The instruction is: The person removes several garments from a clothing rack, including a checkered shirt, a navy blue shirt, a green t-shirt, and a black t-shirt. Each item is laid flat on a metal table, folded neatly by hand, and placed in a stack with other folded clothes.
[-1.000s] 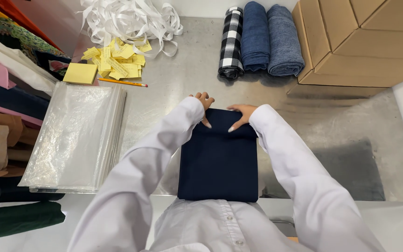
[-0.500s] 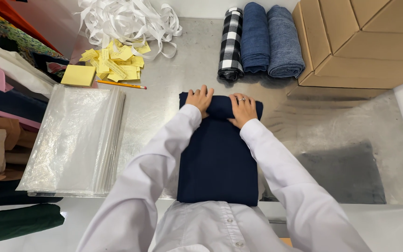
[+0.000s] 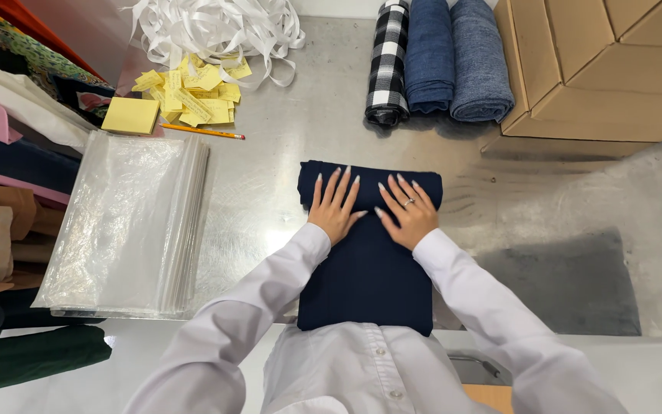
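Pressed flat, fingers spread wide, left hand [image 3: 334,207] and right hand [image 3: 405,211] atop rolled end of navy cloth [image 3: 367,261] (gripping nothing). Risked uneven pressure, likely skewing or loosening the roll on the slick metal surface [image 3: 285,146].

Cloth: the navy cloth [image 3: 365,261] now has a rolled far end, a thick band across its top, where a second ago that end lies flat under the fingertips
Left hand: the left hand [image 3: 335,205] is farther up the table than a second ago, lying flat with fingers spread on the roll; half a second ago it sits at the roll's far edge, now it rests a little nearer the body
Right hand: the right hand [image 3: 406,211] makes the same shift, palm down beside the left, fingers fanned over the roll
Sleeves: both white sleeves [image 3: 270,299] reach farther out than a second ago
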